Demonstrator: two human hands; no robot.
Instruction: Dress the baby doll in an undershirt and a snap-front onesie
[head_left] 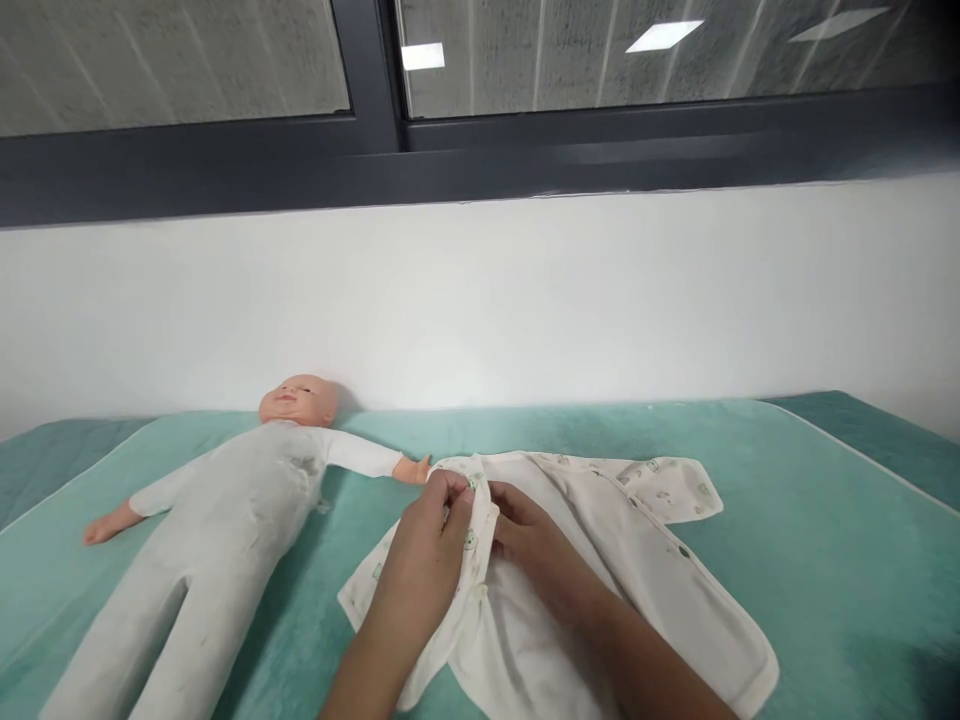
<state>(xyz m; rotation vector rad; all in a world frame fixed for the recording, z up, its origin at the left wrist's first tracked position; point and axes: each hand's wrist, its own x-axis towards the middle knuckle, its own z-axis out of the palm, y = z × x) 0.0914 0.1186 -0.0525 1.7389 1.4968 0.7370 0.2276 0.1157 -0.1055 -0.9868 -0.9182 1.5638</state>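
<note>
A white baby garment (555, 520) with small printed figures on its sleeves lies spread open, its pale inner side facing up. Along its right front edge runs a row of snaps. My left hand (431, 535) pinches the left front edge near the neckline, thumb against fingers. On the other side of that same edge, my right hand (532, 540) has its fingers closed at the fabric; its fingertips are partly hidden behind the cloth. Just left of the garment lies a baby doll (232, 500) on its back, one of its hands reaching to the garment's collar.
A green padded cover (847, 540) lies under the doll and garment. Behind it rises a white wall (480, 300), with a dark window frame (375, 75) above. The doll's legs run off toward the lower left.
</note>
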